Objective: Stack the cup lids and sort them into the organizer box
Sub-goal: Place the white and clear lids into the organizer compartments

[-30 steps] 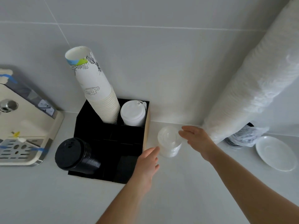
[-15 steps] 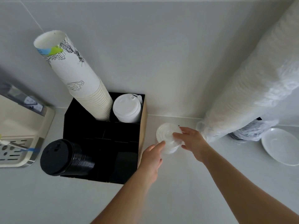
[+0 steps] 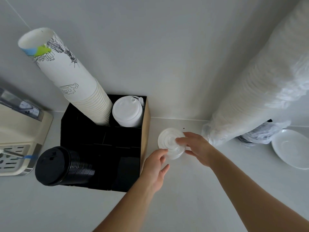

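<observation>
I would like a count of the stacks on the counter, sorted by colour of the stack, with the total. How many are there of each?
Black lid stacks: 1, black lids in the organizer box.
White lid stacks: 2, white lids in the box, clear-white lids held between both hands.
White paper cup stacks: 2, printed cups, wrapped cups.
Total: 5.

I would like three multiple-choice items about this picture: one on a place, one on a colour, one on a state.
1. Where is the stack of paper cups?
A. in the organizer box
B. on the saucer
C. on the counter

2. What colour are the lids at the box's front left?
A. white
B. black
C. clear

3. The clear lids are:
A. lying untouched
B. in the box
C. held by both hands

Key: 1 A, its base sits in a back compartment; 2 B, plainly black; 3 C, the left hand and right hand grip them.
</observation>
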`<state>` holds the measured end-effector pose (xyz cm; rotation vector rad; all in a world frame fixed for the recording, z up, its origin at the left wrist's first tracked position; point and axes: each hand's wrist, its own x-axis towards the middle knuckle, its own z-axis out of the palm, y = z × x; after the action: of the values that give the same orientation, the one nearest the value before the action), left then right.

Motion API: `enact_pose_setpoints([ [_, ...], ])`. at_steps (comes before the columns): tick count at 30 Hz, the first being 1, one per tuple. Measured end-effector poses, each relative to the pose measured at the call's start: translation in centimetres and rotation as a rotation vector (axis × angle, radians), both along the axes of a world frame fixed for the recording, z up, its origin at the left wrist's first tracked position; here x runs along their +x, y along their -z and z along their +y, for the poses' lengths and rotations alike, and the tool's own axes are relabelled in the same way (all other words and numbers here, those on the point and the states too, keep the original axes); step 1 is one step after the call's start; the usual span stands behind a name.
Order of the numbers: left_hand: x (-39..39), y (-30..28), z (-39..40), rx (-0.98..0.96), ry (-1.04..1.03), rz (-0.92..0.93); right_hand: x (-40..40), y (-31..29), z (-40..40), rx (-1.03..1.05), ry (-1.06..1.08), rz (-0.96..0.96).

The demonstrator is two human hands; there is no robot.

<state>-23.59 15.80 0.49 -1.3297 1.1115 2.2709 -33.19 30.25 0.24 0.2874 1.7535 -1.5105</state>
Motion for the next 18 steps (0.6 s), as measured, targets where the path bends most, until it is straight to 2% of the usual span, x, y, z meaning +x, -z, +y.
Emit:
enact_pose_setpoints([
  [13,5.4,-1.7,1.0,0.212,-0.106,0.037,3.1,-1.9,0.9,0.009,-0.091,0.077],
  [18,8.5,-2.4,0.8,0.210,-0.040,0.109,5.9,-3.9,1.7,-0.050,-0.114,0.080],
])
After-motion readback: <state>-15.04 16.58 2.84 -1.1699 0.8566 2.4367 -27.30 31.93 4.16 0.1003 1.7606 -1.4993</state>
